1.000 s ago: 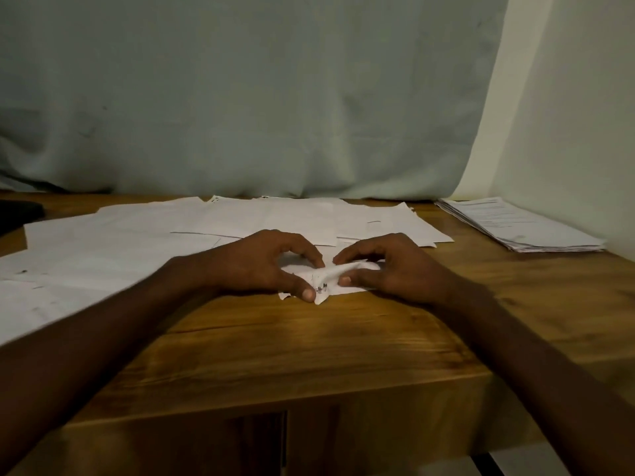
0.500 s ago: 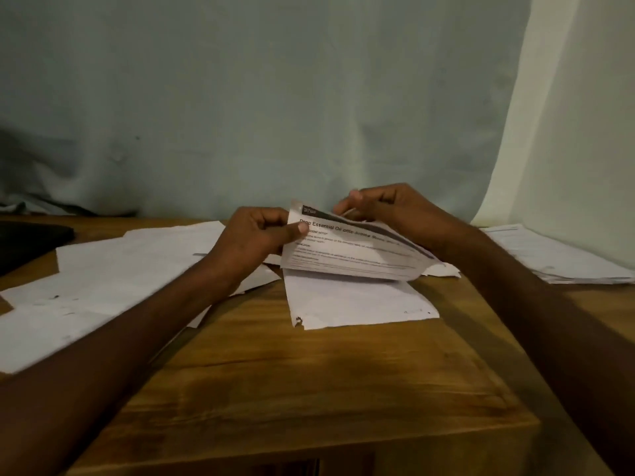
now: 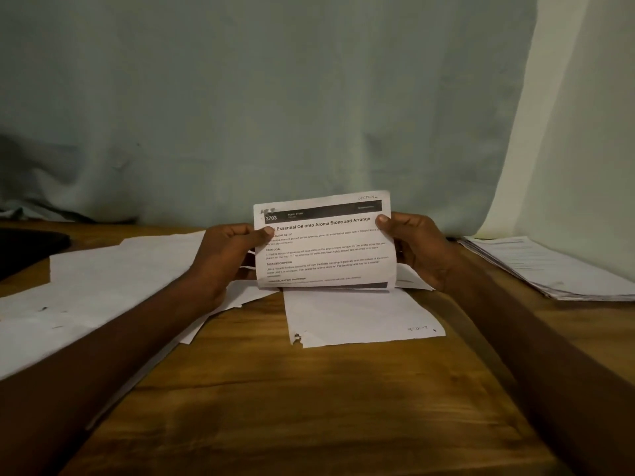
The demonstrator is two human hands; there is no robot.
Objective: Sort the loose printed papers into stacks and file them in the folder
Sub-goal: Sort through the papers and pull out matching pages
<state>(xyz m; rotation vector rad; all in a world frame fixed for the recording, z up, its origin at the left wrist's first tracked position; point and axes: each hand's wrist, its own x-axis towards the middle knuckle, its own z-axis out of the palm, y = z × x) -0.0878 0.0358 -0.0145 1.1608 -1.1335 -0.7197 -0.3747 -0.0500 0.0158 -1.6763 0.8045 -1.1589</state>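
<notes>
A printed sheet [image 3: 324,242] is held upright above the wooden table [image 3: 309,407], its printed face turned toward the camera. A dark header band with the number 3703 and a title ending "Essential Oil onto Aroma Stone and Arrange" can be read; the lower part of the sheet curls back out of view.

The sheet is pinched at its left edge by the left hand [image 3: 226,255], thumb on the front face near the title. Its right edge is pinched by the right hand [image 3: 417,249], thumb likewise laid on the front near the top corner. Both grips are closed on the paper.

Directly below, a blank-faced sheet [image 3: 360,319] lies flat on the table, torn at its near left corner, with faint marks near its right corner.

Loose papers [image 3: 103,286] are spread over the left half of the table, overlapping one another, partly covered by the left forearm.

A stack [image 3: 549,269] of printed pages lies at the far right edge, well apart from the held sheet.

A dark object [image 3: 31,245] is seen at the far left; what it is cannot be told.

A pale cloth [image 3: 275,97] hangs behind the table.
</notes>
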